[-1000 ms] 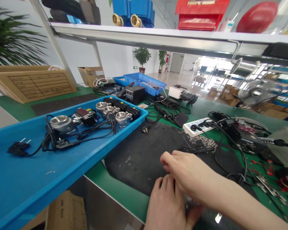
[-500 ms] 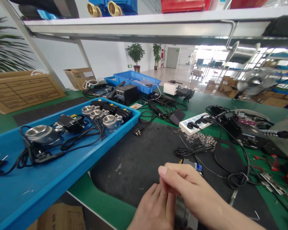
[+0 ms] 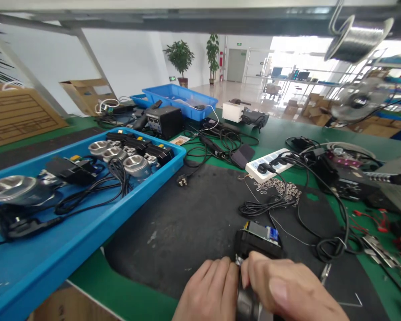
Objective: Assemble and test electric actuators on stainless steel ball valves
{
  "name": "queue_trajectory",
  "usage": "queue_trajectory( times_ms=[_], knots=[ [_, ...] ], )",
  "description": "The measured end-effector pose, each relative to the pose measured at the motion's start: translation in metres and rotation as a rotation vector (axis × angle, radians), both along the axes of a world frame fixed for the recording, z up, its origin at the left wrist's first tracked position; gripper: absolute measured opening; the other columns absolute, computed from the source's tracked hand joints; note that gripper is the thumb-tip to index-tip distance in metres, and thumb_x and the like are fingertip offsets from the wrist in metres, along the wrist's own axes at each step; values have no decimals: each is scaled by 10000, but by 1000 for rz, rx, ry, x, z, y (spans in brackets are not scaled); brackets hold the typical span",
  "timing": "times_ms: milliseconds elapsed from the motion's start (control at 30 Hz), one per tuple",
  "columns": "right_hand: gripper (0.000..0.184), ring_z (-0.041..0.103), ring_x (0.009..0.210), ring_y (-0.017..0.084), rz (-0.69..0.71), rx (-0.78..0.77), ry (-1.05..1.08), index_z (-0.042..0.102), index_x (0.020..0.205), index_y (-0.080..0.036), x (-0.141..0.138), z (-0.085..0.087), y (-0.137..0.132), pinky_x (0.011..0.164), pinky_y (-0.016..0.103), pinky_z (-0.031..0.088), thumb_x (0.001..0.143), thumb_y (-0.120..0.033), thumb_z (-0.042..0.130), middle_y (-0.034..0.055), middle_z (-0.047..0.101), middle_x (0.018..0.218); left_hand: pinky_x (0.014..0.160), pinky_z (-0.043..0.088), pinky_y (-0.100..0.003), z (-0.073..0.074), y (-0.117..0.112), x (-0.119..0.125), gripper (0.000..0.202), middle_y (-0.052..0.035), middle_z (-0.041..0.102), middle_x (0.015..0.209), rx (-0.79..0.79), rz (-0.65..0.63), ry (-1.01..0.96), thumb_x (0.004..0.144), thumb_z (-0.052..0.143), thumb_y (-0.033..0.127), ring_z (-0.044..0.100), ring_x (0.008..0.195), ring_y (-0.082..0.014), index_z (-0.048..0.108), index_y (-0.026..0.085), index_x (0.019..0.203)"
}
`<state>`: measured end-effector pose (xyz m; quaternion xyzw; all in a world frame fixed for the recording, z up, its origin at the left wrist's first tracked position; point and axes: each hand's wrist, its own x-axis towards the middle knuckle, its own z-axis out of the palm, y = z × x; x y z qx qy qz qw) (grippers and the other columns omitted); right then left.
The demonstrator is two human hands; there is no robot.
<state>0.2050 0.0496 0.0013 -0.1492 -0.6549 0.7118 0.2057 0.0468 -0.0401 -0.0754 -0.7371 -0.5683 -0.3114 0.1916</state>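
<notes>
In front of me on the black mat (image 3: 173,223) is a motorized valve (image 3: 249,301) with a grey metal body. Its black actuator housing (image 3: 259,240) points away from me, and a circuit board with a blue part shows inside. My left hand (image 3: 209,290) lies closed against the left side of the metal body. Curled fingers of my right hand (image 3: 290,285) press at the neck between body and housing. Whatever that hand pinches is hidden by its own fingers. Most of the valve body is covered by both hands.
To the left, a blue tray (image 3: 147,196) holds several similar valves with black cables. A white power strip (image 3: 267,165) with plugs stands ahead, beside many small metal nuts (image 3: 277,189). A soldering station (image 3: 344,178) and an L-shaped hex key (image 3: 354,303) are at right.
My right hand has come down and right, from above the left hand to the valve's neck. The actuator housing is now uncovered. The view has tilted downward and shifted right.
</notes>
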Motion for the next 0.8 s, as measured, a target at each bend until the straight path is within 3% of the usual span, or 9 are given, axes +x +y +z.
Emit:
queue_trajectory(
  times_ms=[100, 167, 267, 433, 633, 800],
  knots=[
    [521, 372, 652, 122, -129, -154, 62, 319, 629, -195, -13, 16, -8, 680, 287, 386, 1023, -493, 486, -8, 356, 640, 588, 527, -381, -2, -4, 3, 687, -103, 706, 772, -57, -19, -99, 998, 276, 741, 708, 664, -258, 613, 149, 910],
    [522, 346, 627, 112, -169, -189, 109, 302, 616, -195, -20, 30, -11, 663, 285, 367, 1042, -446, 467, -21, 332, 614, 599, 544, -388, -5, -8, 5, 750, -99, 684, 782, -105, -40, -149, 855, 448, 869, 702, 682, -268, 623, 145, 944],
    [530, 331, 619, 96, -156, -61, -8, 315, 609, -189, -31, 43, -11, 639, 274, 331, 1059, -432, 453, -30, 337, 610, 661, 583, -414, -8, -14, 6, 790, -115, 692, 866, -175, -57, -198, 754, 614, 864, 717, 775, -295, 627, 135, 1057],
    [479, 301, 632, 77, -49, 182, -352, 337, 656, -184, -56, 49, -8, 582, 246, 270, 1050, -439, 433, -38, 323, 653, 745, 618, -472, -9, -18, 6, 846, -155, 732, 1029, -172, -84, -241, 699, 750, 792, 735, 907, -353, 603, 121, 1193],
    [495, 257, 613, 67, 43, 404, -441, 303, 647, -178, -85, 47, -13, 536, 247, 191, 1039, -457, 421, -38, 265, 656, 918, 621, -479, -18, -21, 5, 935, -124, 766, 1160, -122, -104, -310, 532, 942, 629, 735, 1054, -366, 632, 159, 1277],
    [599, 258, 592, 70, 57, 595, -439, 443, 601, -151, -101, 32, -18, 553, 275, 141, 1040, -558, 415, -36, 332, 602, 744, 655, -458, -24, -19, 7, 904, -33, 810, 1052, -113, -26, -194, 442, 930, 680, 770, 887, -369, 702, 289, 1226]
  ],
)
